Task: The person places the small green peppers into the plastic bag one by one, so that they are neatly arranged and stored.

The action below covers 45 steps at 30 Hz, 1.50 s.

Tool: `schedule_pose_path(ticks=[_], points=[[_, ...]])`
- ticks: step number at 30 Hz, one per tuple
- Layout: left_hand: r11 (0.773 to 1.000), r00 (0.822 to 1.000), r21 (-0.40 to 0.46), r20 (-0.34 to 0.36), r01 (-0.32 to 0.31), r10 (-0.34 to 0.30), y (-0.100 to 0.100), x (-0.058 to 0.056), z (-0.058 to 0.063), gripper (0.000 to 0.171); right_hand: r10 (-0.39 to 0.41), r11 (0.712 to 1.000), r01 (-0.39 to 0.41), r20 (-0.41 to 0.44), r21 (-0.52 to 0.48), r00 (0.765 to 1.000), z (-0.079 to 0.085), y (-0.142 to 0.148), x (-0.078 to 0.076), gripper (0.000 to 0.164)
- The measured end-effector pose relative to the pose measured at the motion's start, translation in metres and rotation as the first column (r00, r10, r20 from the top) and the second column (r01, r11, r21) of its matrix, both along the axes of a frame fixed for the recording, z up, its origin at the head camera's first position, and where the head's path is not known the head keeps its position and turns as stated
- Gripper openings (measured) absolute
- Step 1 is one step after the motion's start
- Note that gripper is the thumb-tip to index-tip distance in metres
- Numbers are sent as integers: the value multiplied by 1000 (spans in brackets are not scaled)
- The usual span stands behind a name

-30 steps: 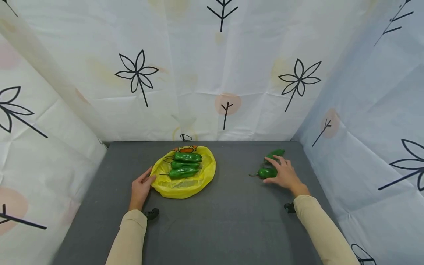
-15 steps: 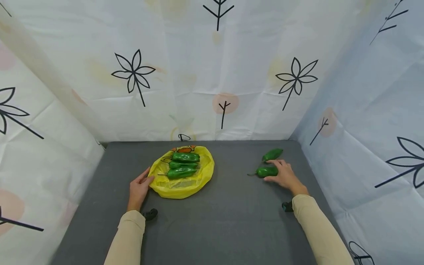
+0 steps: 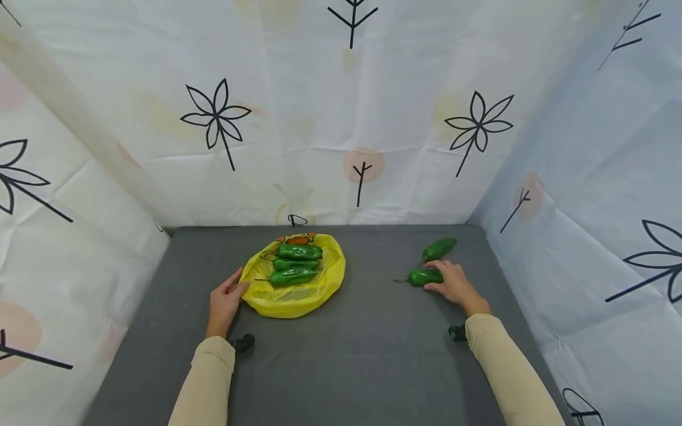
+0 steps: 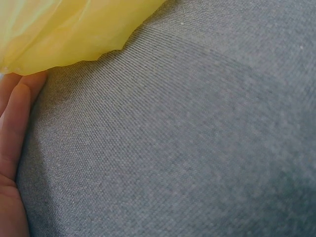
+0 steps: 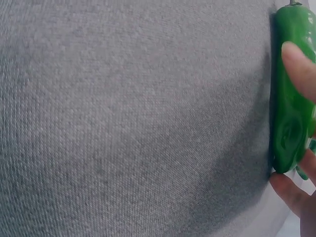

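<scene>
My left hand (image 3: 224, 302) holds the left rim of a yellow plastic bag (image 3: 290, 309), its thumb and fingers at the edge. The bag's mouth is rolled wide, and three green peppers (image 3: 296, 277) lie side by side inside. On the right, my right hand (image 3: 455, 285) grips another green pepper (image 3: 424, 277) lying crosswise, stem pointing left. In the right wrist view the thumb (image 5: 302, 74) presses along this pepper's side, while other fingers curl about its blunt end. Just behind it lies one more green pepper (image 3: 439, 249), slanted. The left wrist view shows fingertips partly hidden by the bag's edge.
A dark grey cloth-covered table (image 3: 346, 367) carries everything. White patterned fabric walls (image 3: 319, 118) rise at the back and both sides. Bare table lies between the bag and the right-hand pepper.
My right hand, spread over the two right-hand peppers a second ago, has closed round the nearer one and shifted it slightly left. My left hand stays at the bag's rim.
</scene>
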State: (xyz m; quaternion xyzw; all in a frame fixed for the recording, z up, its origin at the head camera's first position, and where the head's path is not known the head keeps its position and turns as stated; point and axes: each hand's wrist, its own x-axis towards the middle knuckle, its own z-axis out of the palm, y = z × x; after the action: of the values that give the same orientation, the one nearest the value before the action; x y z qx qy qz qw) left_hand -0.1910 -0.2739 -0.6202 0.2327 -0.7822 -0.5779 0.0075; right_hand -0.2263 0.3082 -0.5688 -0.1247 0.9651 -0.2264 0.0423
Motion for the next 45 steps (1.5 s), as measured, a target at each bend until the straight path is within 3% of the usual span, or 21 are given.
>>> schedule_pose_path(ticks=[11, 35, 45], points=[[1000, 1000, 13, -7, -5, 5, -1, 0, -1, 56, 29, 999, -31, -47, -39, 998, 1, -13, 1, 40], [1000, 1000, 11, -18, 10, -9, 0, 1, -4, 56, 46, 987, -49, -19, -150, 999, 23, -62, -16, 46], [1000, 1000, 10, -7, 4, -4, -1, 1, 0, 55, 92, 983, -107, -101, -148, 991, 38, -87, -23, 46]])
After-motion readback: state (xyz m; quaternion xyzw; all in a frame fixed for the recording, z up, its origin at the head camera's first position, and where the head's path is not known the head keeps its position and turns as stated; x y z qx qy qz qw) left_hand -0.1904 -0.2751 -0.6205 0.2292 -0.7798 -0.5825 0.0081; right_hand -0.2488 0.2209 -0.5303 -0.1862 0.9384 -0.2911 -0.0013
